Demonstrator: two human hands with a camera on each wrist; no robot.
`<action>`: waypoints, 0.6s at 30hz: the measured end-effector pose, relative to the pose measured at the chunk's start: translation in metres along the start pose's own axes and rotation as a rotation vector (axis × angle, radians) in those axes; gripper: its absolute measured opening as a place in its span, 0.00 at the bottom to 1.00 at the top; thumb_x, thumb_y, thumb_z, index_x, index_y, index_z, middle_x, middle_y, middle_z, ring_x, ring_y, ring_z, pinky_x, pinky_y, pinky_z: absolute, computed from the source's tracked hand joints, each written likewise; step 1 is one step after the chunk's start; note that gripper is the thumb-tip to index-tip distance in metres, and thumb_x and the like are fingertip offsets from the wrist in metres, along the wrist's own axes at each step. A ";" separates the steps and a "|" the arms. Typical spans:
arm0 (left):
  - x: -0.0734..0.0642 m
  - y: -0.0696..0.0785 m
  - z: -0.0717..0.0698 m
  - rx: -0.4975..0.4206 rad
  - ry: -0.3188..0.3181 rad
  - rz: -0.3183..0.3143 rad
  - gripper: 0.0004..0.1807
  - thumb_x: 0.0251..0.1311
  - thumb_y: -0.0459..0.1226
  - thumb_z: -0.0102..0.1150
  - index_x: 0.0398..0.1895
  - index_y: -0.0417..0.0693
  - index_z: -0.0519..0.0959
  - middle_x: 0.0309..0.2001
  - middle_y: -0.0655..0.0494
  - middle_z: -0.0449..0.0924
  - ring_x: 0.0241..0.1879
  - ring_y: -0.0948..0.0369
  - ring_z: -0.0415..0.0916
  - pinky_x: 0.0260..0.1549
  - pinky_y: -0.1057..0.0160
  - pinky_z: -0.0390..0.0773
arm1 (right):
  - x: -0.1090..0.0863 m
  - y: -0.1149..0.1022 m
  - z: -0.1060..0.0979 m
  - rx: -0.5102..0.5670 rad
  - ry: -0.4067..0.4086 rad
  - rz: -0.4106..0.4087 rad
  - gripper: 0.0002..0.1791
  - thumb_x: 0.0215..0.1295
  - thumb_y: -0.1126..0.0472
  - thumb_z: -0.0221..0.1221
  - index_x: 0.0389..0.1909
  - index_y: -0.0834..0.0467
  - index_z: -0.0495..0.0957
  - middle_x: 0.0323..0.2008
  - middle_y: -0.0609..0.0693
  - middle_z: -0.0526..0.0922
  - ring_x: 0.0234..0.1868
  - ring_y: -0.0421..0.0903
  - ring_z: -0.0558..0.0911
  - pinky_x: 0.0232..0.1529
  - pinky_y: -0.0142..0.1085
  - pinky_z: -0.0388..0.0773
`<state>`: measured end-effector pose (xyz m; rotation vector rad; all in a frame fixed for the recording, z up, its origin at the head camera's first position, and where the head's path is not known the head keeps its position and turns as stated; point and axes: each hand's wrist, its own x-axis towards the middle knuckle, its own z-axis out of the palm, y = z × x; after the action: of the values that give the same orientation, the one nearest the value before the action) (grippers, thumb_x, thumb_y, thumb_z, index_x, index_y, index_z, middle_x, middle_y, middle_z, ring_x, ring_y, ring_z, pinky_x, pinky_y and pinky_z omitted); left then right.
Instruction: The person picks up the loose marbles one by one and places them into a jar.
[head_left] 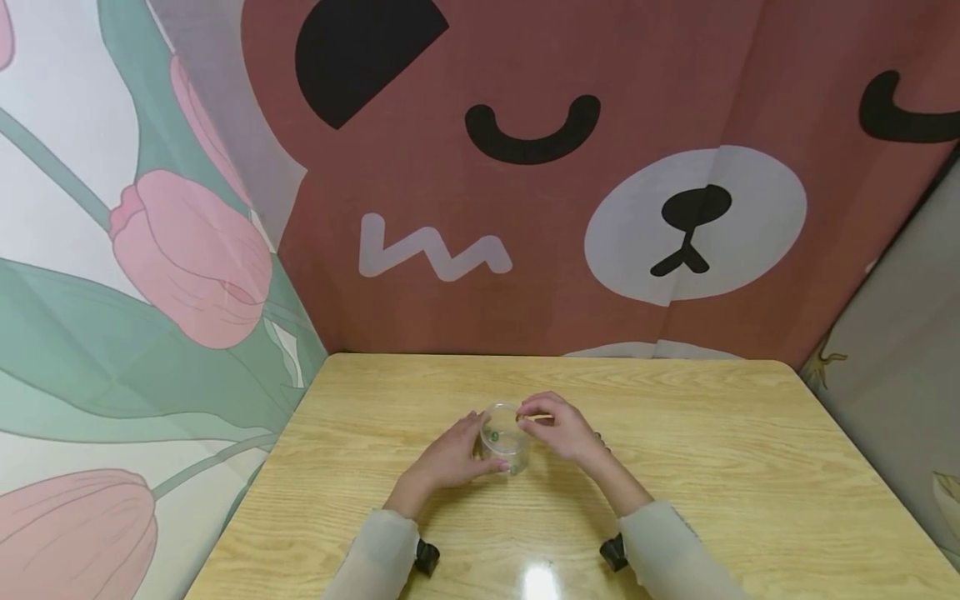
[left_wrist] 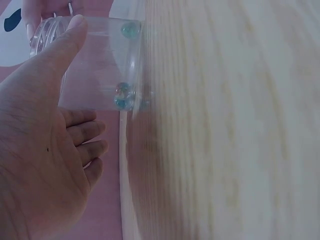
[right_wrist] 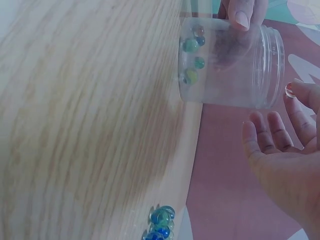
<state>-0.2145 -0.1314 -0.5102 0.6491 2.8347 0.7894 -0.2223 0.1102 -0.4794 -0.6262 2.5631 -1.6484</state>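
A clear plastic jar (head_left: 516, 458) with a threaded, open mouth stands upright on the table. My left hand (head_left: 452, 454) holds it from the left, thumb on the near side and fingers round the far side. Several green and blue glass marbles (right_wrist: 191, 46) lie on the jar's bottom. Beside the jar's rim, my right hand (head_left: 562, 429) pinches a clear marble (right_wrist: 289, 90) with an orange streak between thumb and forefinger. Its other fingers are loosely bent, as the right wrist view shows.
A cluster of blue and green marbles (right_wrist: 161, 222) lies on the table to the right, mostly hidden behind the right wrist in the head view. The wooden table (head_left: 750, 467) backs onto a hanging cloth (head_left: 555, 308) printed with a bear.
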 end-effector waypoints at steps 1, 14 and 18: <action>0.000 0.000 0.000 0.000 0.001 0.001 0.56 0.57 0.71 0.59 0.82 0.55 0.52 0.78 0.47 0.57 0.78 0.48 0.52 0.71 0.42 0.62 | 0.000 0.000 0.001 0.003 -0.002 0.003 0.11 0.71 0.59 0.63 0.48 0.61 0.84 0.57 0.55 0.77 0.59 0.56 0.78 0.59 0.44 0.80; -0.001 0.001 -0.001 0.005 -0.001 -0.007 0.56 0.57 0.71 0.59 0.82 0.55 0.52 0.78 0.45 0.57 0.78 0.48 0.51 0.72 0.42 0.61 | 0.002 -0.003 0.007 0.018 0.011 0.041 0.09 0.70 0.61 0.64 0.47 0.59 0.84 0.57 0.53 0.77 0.59 0.54 0.78 0.59 0.43 0.80; -0.001 0.001 0.000 -0.001 0.001 -0.006 0.57 0.56 0.71 0.58 0.82 0.55 0.52 0.78 0.47 0.57 0.78 0.48 0.52 0.71 0.43 0.62 | 0.003 -0.003 0.009 0.028 0.014 0.045 0.10 0.70 0.61 0.64 0.48 0.60 0.84 0.58 0.54 0.77 0.60 0.55 0.77 0.60 0.44 0.80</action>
<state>-0.2139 -0.1312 -0.5096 0.6395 2.8359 0.7903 -0.2223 0.1001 -0.4801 -0.5529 2.5391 -1.6772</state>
